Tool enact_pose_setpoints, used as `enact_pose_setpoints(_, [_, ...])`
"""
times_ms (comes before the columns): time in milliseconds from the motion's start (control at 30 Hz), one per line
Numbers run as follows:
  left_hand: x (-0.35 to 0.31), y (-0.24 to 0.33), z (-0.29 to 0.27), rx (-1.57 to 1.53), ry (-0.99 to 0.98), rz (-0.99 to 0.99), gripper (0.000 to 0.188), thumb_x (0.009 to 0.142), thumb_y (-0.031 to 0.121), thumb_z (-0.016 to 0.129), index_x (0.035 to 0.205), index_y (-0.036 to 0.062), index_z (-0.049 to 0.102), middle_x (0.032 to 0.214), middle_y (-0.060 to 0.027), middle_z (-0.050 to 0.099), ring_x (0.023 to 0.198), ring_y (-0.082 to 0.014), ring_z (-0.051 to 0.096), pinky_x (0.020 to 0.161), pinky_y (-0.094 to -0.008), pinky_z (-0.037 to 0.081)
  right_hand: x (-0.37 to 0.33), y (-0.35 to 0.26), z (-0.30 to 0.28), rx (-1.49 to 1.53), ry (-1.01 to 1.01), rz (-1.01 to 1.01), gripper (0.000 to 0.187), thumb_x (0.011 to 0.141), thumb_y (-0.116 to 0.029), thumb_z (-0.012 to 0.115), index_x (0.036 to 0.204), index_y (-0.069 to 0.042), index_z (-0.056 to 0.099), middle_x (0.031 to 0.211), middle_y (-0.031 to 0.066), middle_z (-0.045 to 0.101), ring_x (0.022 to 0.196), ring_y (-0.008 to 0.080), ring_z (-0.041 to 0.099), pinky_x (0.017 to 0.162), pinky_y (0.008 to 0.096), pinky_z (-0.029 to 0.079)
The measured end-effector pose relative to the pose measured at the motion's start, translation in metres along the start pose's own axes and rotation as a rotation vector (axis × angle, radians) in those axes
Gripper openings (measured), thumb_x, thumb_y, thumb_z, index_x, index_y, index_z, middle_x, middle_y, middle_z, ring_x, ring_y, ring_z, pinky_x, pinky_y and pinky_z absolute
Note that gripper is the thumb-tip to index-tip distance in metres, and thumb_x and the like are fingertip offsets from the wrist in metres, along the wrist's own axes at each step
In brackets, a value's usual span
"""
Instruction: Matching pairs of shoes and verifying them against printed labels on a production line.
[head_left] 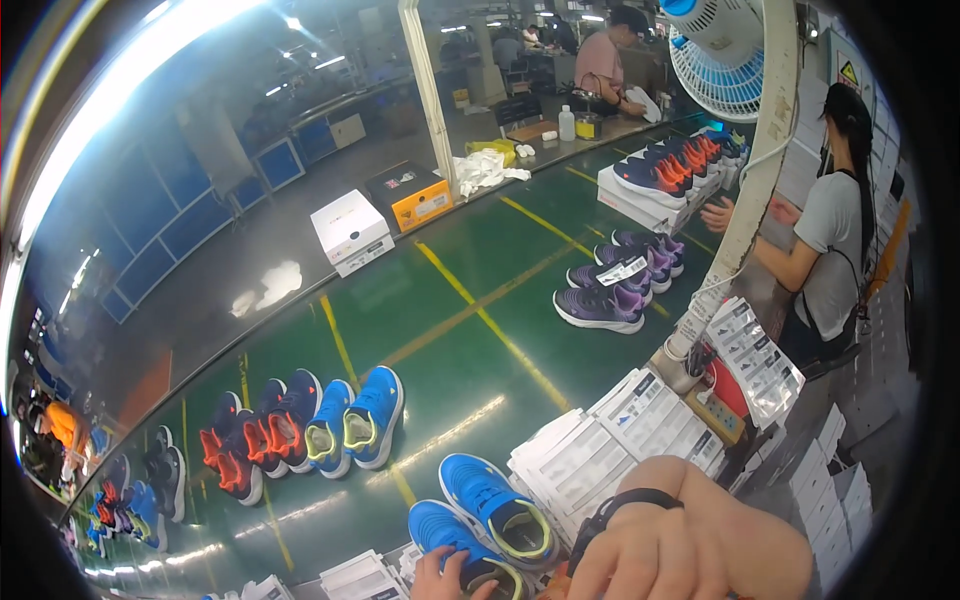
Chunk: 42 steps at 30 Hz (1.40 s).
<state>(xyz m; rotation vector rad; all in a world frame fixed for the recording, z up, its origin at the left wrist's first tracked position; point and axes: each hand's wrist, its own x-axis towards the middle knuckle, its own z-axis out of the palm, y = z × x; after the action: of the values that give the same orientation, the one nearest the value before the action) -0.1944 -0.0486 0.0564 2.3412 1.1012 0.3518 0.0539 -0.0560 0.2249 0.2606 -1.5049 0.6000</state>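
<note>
A pair of blue sneakers with lime-edged collars lies at the front edge of the green table. On the nearer blue sneaker point(437, 526), my left hand point(448, 577) has its fingers bent over the side by the opening. The other blue sneaker point(484, 490) rests just right of it, touched by neither hand as far as I see. My right hand point(650, 558), below a black wristband, is at the lower edge with its fingers curled downward. Its fingertips are cut off, and a small orange bit shows beside them; what it holds is hidden.
Printed label sheets point(600, 440) are stacked beside the sneakers. A row of blue and dark sneakers point(372, 420) stands left; purple sneakers point(600, 305) stand farther right. Shoeboxes point(352, 232) line the far edge. A post point(750, 210), fan point(722, 75) and co-worker point(835, 220) are at right.
</note>
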Motion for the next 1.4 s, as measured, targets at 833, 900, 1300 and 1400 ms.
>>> enact_pose_setpoints(833, [-0.077,-0.001,-0.145,-0.856,-0.259,0.723,0.023,0.082,0.016,0.067,0.089,-0.0049,0.069,0.082,-0.0177,0.063,0.077,-0.0354,0.062,0.083,-0.0536,0.047,-0.066,0.073,0.104,0.388,-1.06,0.717,0.027,0.081,-0.019,0.067,0.096,0.002,0.061,0.087,0.0247,0.061,0.084,0.0422,0.062,0.069,0.0471,0.049])
enact_pose_setpoints(900, [-0.09,-0.018,-0.144,-0.865,-0.197,0.722,0.021,0.082,0.015,0.066,0.087,-0.0051,0.069,0.078,-0.0166,0.063,0.074,-0.0348,0.062,0.083,-0.0545,0.047,-0.064,0.072,0.119,0.162,-1.016,0.574,0.028,0.081,-0.021,0.068,0.095,0.003,0.061,0.083,0.0228,0.061,0.082,0.0401,0.062,0.069,0.0475,0.049])
enact_pose_setpoints(1300, [-0.123,-0.026,-0.128,-0.928,0.022,0.476,0.032,0.077,0.019,0.075,0.094,-0.0088,0.07,0.085,-0.0221,0.067,0.079,-0.0359,0.065,0.073,-0.0441,0.05,-0.124,0.071,0.195,-0.021,-0.847,0.259,0.014,0.085,-0.016,0.055,0.089,-0.004,0.059,0.073,0.0092,0.06,0.058,0.0248,0.064,0.043,0.0365,0.049])
enact_pose_setpoints(1400, [-0.124,-0.025,-0.122,-0.903,0.03,0.31,0.032,0.073,0.015,0.076,0.091,-0.0104,0.068,0.081,-0.0219,0.066,0.078,-0.035,0.064,0.074,-0.0435,0.049,-0.115,0.057,0.166,0.05,-0.874,0.359,0.02,0.084,-0.022,0.061,0.094,-0.005,0.06,0.077,0.011,0.061,0.067,0.0299,0.063,0.052,0.0398,0.049])
